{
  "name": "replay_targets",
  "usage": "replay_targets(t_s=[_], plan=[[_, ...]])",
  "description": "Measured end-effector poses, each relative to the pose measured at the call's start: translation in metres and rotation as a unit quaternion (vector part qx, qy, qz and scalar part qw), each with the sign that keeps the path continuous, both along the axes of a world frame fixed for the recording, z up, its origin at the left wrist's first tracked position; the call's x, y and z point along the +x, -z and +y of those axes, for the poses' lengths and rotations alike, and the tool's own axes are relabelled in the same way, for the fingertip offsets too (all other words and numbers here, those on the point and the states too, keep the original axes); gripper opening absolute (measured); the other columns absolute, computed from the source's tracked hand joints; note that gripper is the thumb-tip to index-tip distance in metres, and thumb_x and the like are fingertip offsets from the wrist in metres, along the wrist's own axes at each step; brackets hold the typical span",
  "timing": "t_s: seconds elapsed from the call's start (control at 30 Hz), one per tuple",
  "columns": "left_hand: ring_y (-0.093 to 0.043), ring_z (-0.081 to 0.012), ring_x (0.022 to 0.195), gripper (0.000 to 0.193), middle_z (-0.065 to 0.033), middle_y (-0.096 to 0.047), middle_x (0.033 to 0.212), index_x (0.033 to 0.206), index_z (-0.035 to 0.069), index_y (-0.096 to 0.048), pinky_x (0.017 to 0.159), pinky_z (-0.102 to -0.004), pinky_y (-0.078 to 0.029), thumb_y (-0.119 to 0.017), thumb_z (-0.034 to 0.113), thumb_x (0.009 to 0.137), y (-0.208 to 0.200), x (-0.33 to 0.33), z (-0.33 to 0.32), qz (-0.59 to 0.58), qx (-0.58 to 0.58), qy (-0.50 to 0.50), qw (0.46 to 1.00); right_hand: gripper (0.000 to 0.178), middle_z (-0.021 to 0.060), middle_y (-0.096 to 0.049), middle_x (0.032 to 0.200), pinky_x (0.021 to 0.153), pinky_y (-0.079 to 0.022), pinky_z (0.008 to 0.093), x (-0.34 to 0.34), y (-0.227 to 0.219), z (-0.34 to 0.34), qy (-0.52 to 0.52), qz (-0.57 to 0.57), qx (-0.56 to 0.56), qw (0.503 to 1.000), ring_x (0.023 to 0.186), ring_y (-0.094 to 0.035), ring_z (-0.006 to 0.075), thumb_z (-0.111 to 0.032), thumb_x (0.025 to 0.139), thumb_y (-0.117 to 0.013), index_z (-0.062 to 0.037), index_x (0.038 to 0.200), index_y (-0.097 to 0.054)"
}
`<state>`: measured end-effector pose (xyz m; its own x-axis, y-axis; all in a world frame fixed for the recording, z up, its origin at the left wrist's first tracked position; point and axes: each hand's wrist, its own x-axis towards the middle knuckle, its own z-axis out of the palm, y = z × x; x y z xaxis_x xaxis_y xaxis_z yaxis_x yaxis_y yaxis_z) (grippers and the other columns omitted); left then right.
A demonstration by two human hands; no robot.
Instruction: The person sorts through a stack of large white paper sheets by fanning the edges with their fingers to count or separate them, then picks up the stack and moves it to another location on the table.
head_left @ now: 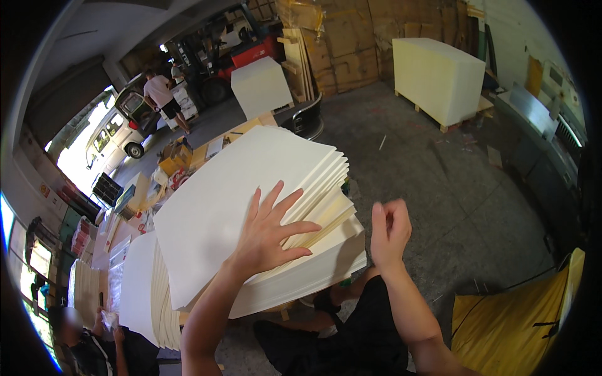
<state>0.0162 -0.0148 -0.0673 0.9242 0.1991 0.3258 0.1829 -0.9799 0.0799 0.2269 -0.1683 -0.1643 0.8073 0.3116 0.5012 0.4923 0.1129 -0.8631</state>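
Note:
A tall stack of large white paper sheets (207, 182) lies in front of me, its right edge fanned into several stepped bundles. On its top, near the fanned edge, my left hand (266, 235) rests flat with fingers spread, holding nothing. Below the fanned bundles is a thicker, even paper pile (307, 276). My right hand (390, 232) hovers apart from the stack, just beyond its right side, fingers curled in and thumb up; nothing shows in it. Another white paper stack (141, 288) stands against the left side of the first, its edges fanned.
A cluttered worktable (200, 150) stretches beyond the paper. Wrapped white pallet blocks (433, 81) stand farther off. A red forklift (257, 53) and a van (113, 135) are at the back. People work at far left and lower left. Yellow cloth (501, 326) is at lower right.

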Motion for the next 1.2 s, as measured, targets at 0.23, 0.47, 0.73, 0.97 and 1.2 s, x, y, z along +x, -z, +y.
replay_targets(t_s=[0.23, 0.47, 0.73, 0.97, 1.2], plan=[[-0.028, -0.0458, 0.159, 0.056, -0.01, -0.043, 0.168, 0.134, 0.043, -0.074, 0.127, -0.0726, -0.017, -0.087, 0.051, 0.081, -0.002, -0.002, -0.003, 0.042, 0.06, 0.011, 0.997, 0.042, 0.0134, -0.069, 0.125, 0.114, -0.042, 0.0523, -0.031, -0.012, -0.002, -0.295, -0.366, -0.16, 0.868, 0.127, -0.06, 0.0369, -0.028, 0.083, -0.08, -0.0095, 0.12, -0.073], [-0.035, -0.0375, 0.157, 0.075, -0.0132, -0.044, 0.166, 0.159, 0.021, -0.052, 0.129, -0.0673, -0.02, -0.078, 0.031, 0.089, 0.027, -0.015, -0.055, 0.013, 0.172, -0.082, 0.982, 0.047, 0.0154, -0.064, 0.141, 0.124, -0.027, 0.0552, -0.034, -0.017, -0.005, -0.334, -0.332, -0.222, 0.854, 0.14, -0.05, 0.0423, -0.035, 0.088, -0.08, -0.009, 0.127, -0.073], [-0.034, -0.0368, 0.158, 0.079, -0.0125, -0.05, 0.161, 0.152, 0.013, -0.058, 0.129, -0.0688, -0.019, -0.085, 0.03, 0.08, 0.015, -0.044, -0.057, -0.028, 0.156, -0.196, 0.968, 0.052, 0.0162, -0.066, 0.141, 0.119, -0.039, 0.0476, -0.041, -0.032, 0.0, -0.366, -0.169, -0.216, 0.889, 0.135, -0.055, 0.041, -0.032, 0.096, -0.078, -0.0044, 0.139, -0.067], [-0.038, -0.0343, 0.156, 0.074, -0.0095, -0.055, 0.157, 0.147, 0.015, -0.063, 0.129, -0.0672, -0.022, -0.086, 0.03, 0.078, 0.035, -0.033, -0.049, -0.142, 0.148, -0.227, 0.952, 0.053, 0.0144, -0.059, 0.147, 0.109, -0.052, 0.0451, -0.086, -0.027, 0.032, -0.462, 0.558, 0.157, 0.671, 0.13, -0.059, 0.0284, -0.033, 0.107, -0.068, -0.0048, 0.149, -0.055], [-0.042, -0.037, 0.154, 0.063, -0.0154, -0.053, 0.158, 0.148, 0.009, -0.061, 0.131, -0.0547, -0.028, -0.079, 0.036, 0.093, 0.076, -0.081, -0.129, -0.402, -0.268, -0.274, 0.831, 0.04, 0.0173, -0.066, 0.137, 0.1, -0.058, 0.0629, -0.094, 0.003, 0.076, -0.455, 0.605, 0.122, 0.642, 0.125, -0.065, 0.0375, -0.027, 0.108, -0.066, -0.0028, 0.139, -0.059]])
